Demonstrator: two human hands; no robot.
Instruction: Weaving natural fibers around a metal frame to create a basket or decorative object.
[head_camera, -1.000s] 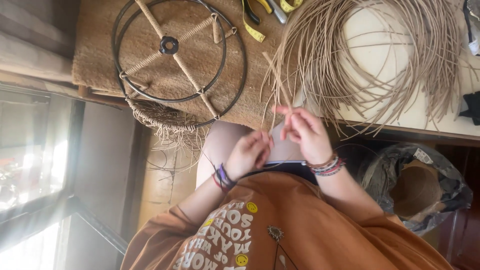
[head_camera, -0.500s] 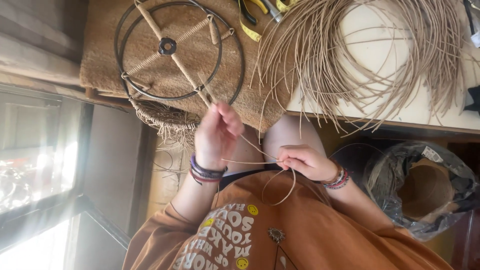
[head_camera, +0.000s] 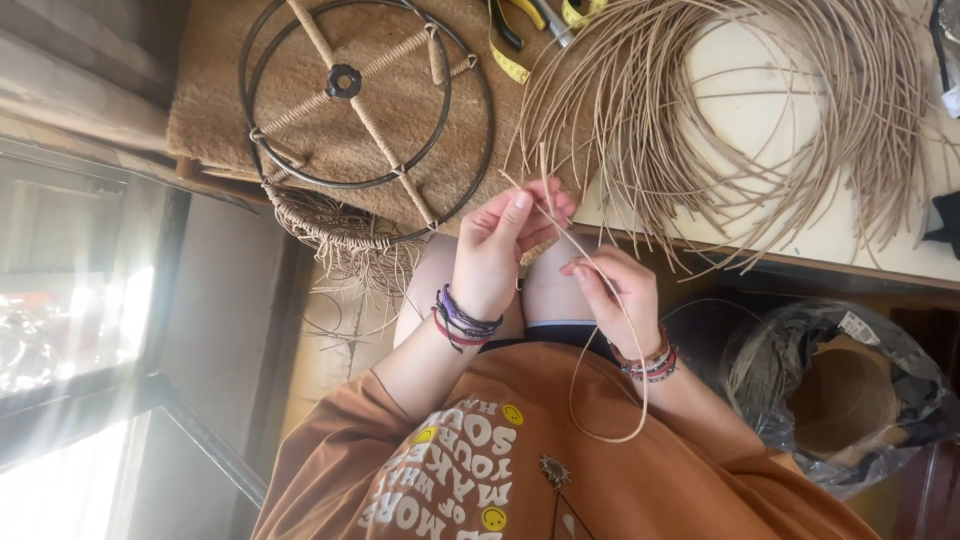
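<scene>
Rattan strand (head_camera: 600, 330), thin and pale tan, runs between both hands just below the edge of the tabletop (head_camera: 860, 240); its upper end pokes up past the fingertips toward the mat, and its lower part hangs in a loose loop over the orange shirt (head_camera: 560, 470); the left hand (head_camera: 500, 250) is closed, thumb and fingers pinching the strand near its top, with dark cord bracelets at the wrist; the right hand (head_camera: 615, 290) sits just beside it, a little lower, fingers curled and gripping the same strand, beaded bracelets at its wrist; the two hands are close together but not touching as far as can be seen; above them a round black metal frame (head_camera: 370, 100), two rings joined by spokes partly wrapped in tan cane, lies on a woven brown mat (head_camera: 220, 100) whose fringe hangs over the edge; a large loose coil of rattan (head_camera: 720, 130) lies on the pale tabletop to the right; pliers with yellow handles (head_camera: 525, 20) rest near the top edge; a dark plastic bag (head_camera: 840, 390) holding a wound roll sits lower right.
</scene>
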